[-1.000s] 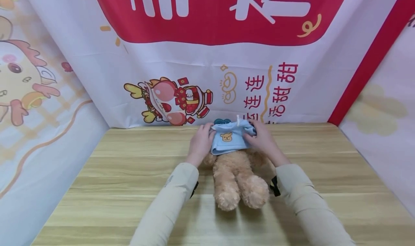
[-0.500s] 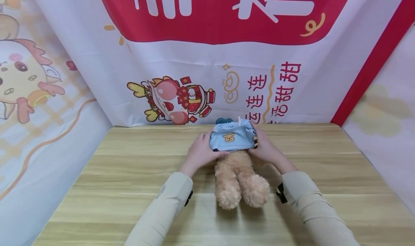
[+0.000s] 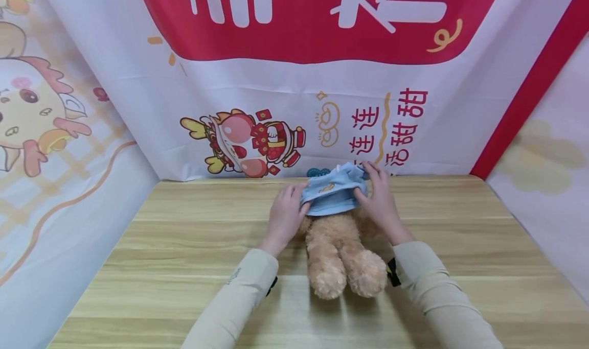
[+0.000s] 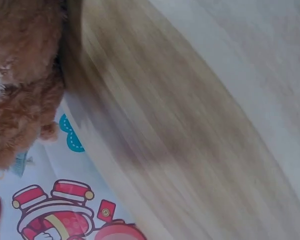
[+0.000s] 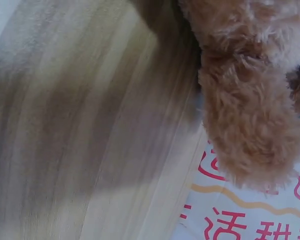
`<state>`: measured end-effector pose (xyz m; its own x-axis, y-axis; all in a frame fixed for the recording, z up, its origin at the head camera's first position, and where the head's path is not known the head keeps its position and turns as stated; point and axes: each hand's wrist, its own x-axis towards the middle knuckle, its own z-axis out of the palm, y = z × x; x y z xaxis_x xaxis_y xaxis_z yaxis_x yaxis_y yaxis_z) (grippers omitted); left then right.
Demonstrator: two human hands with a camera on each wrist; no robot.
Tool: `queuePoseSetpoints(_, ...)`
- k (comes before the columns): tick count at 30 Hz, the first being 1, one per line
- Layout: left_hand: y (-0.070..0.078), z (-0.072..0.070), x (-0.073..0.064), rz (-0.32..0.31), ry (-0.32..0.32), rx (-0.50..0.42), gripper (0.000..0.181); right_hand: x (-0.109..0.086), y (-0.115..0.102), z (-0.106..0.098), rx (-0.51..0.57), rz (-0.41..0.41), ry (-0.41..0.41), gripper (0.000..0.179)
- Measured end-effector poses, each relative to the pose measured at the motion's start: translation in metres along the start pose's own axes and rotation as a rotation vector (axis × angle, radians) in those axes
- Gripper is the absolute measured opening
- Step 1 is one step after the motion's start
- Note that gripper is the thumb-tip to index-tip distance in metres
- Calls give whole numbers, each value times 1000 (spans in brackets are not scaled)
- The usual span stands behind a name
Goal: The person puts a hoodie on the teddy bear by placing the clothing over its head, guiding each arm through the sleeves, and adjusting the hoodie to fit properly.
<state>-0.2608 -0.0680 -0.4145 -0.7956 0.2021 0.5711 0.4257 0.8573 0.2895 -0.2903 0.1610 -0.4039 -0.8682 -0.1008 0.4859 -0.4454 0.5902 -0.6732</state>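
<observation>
A tan, fluffy stuffed toy [image 3: 333, 236] lies on the wooden table with its two legs toward me. Over its upper part is a small light-blue garment [image 3: 336, 198] with a bear-face patch, its front bunched and creased. At the garment's left edge, my left hand [image 3: 284, 215] pinches the cloth. My right hand [image 3: 383, 203] grips its right side, thumb in front and fingers higher up. The toy's head is hidden. Brown fur [image 4: 25, 45] fills the left wrist view's corner; a furry limb [image 5: 255, 120] hangs in the right wrist view.
The wood-grain table [image 3: 193, 236] extends to both sides. Behind it hangs a white and red printed cloth [image 3: 257, 78] with cartoon figures and lettering. A dark teal shape [image 3: 317, 172] shows just beyond the garment. More printed cloth [image 3: 92, 134] closes off the left side.
The garment's front has gone from flat to folded, and its patch looks squashed. My right hand has shifted up along the cloth; the left thumb has moved up from the lower hem.
</observation>
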Motion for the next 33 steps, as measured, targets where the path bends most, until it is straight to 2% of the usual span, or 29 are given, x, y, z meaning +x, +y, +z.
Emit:
queuePoseSetpoints(2,-1,0,0,125,57,41,33,0,-1,1,34,-127,102,49)
queuePoseSetpoints(4,-4,0,-1,248,96,79,26,1,-3,1,71,-243,187,31)
queuePoseSetpoints(6,-6,1,-1,351,117,111,24,2,-5,1,105,-319,230,14)
queuePoseSetpoints(8,-9,2,-1,428,132,153,25,3,-6,1,143,-329,218,17)
queuePoseSetpoints(10,-10,1,-1,489,147,188,25,3,-6,-1,133,-310,161,25)
queuePoseSetpoints(13,-11,1,-1,534,147,219,21,1,-3,-4,9,-301,8,32)
queuePoseSetpoints(16,-10,-2,0,522,100,243,21,0,1,-8,-211,-332,-180,28)
queuePoseSetpoints(19,-8,-4,1,465,35,270,24,-1,3,-7,-393,-359,-290,27)
queuePoseSetpoints(21,-7,-4,4,411,0,292,23,0,3,-5,-469,-369,-291,27)
queuePoseSetpoints(25,-3,-5,14,297,-6,306,23,5,-1,-3,-527,-375,-251,31)
queuePoseSetpoints(28,1,-7,25,216,-2,327,26,12,-6,-4,-533,-321,-256,36)
queuePoseSetpoints(33,8,-10,39,119,-43,375,30,25,-15,-5,-581,-209,-252,39)
